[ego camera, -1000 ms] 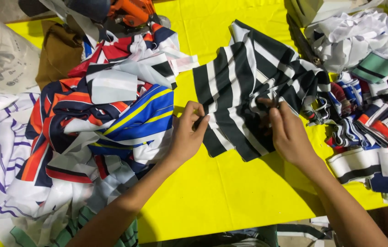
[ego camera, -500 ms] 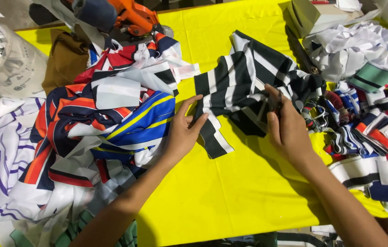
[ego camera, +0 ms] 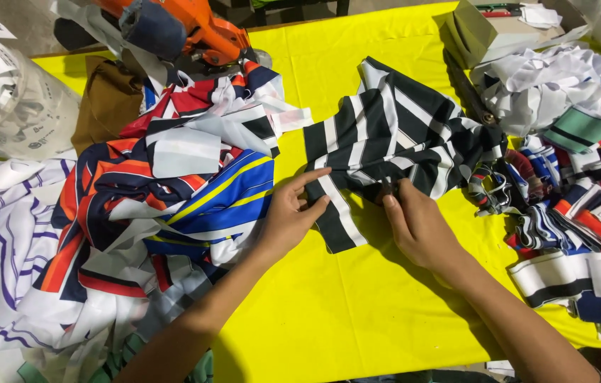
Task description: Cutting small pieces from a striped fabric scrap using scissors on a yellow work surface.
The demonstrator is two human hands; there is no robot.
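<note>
A black-and-white striped fabric piece [ego camera: 385, 138] lies crumpled on the yellow table [ego camera: 357, 312] in the head view. My right hand [ego camera: 417, 223] pinches a fold at its near edge with thumb and fingers. At the cloth's left lower edge rests my left hand [ego camera: 290, 216], fingers spread and fingertips touching a white stripe, holding nothing. Both forearms reach in from the bottom of the view.
A heap of multicoloured striped fabric [ego camera: 152, 191] fills the left side. Ribbed collar strips [ego camera: 570, 213] pile up at the right, with white cloth scraps [ego camera: 548, 81] and a cardboard box [ego camera: 488, 28] behind. An orange power tool [ego camera: 194, 28] and a clear plastic bag [ego camera: 10, 92] sit at the back left.
The striped cloth has been gathered up toward the far side and is more bunched. My left hand has opened and moved off the edge it pinched; my right hand stays on the fold.
</note>
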